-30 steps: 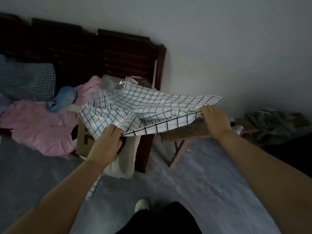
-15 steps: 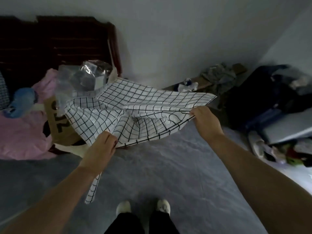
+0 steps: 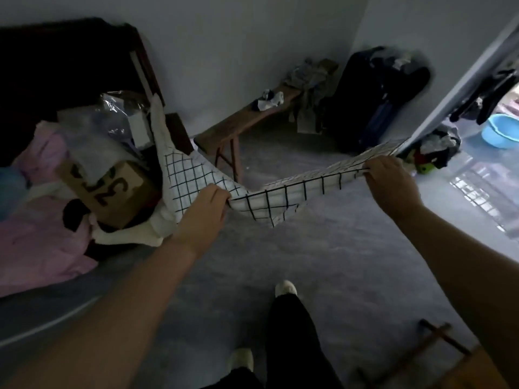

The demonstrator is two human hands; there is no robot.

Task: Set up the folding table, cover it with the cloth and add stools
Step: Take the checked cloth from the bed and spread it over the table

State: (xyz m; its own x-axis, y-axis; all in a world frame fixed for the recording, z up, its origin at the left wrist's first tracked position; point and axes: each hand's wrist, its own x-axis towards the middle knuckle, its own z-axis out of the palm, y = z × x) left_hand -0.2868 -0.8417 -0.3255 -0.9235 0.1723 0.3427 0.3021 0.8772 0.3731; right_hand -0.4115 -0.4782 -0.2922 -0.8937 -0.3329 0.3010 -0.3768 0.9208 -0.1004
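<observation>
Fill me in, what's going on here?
A person stands on a grey floor holding a white checked cloth in both hands. The left hand grips one end and the right hand the other, with one edge pulled between them and the rest trailing left beside a cardboard box. The cloth covers nothing yet. A wooden frame at the lower right may be the table, but only part shows. A wooden bench stands further back.
</observation>
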